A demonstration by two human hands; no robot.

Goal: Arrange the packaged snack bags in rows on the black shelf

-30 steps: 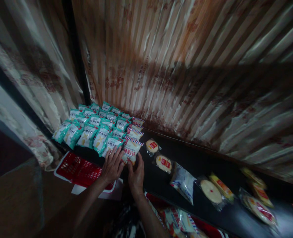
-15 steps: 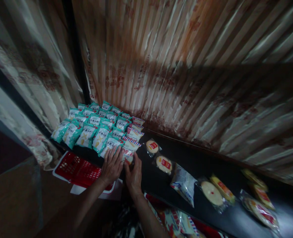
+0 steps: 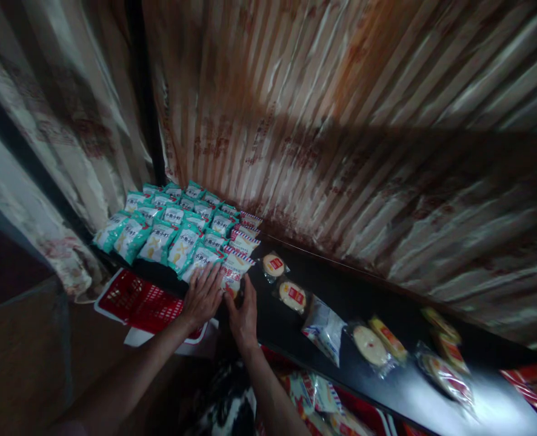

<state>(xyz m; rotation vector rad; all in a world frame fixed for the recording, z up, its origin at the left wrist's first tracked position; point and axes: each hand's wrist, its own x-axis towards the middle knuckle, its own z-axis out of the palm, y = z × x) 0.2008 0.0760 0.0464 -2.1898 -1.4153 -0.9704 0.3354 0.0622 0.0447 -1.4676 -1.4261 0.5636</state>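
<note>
My left hand point(image 3: 202, 295) lies flat, fingers spread, on the front edge of a block of teal snack packets point(image 3: 177, 227) laid in rows on a black shelf point(image 3: 377, 375). My right hand point(image 3: 242, 316) rests beside it with fingers stretched, touching the near end of a white packet with a red and blue striped edge point(image 3: 234, 269). That packet is the front one of a short column of like packets point(image 3: 246, 233) to the right of the teal ones. Neither hand grips anything.
Round biscuits in clear wrappers point(image 3: 274, 265), point(image 3: 293, 295) and more loose packets point(image 3: 323, 327), point(image 3: 445, 375) lie along the shelf to the right. A red basket point(image 3: 136, 300) sits below left, another with packets point(image 3: 323, 402) below me. Striped curtains point(image 3: 341, 121) hang behind.
The striped packet has been slid back toward the column, both hands following it slightly away from me. The view has shifted a little to the right.
</note>
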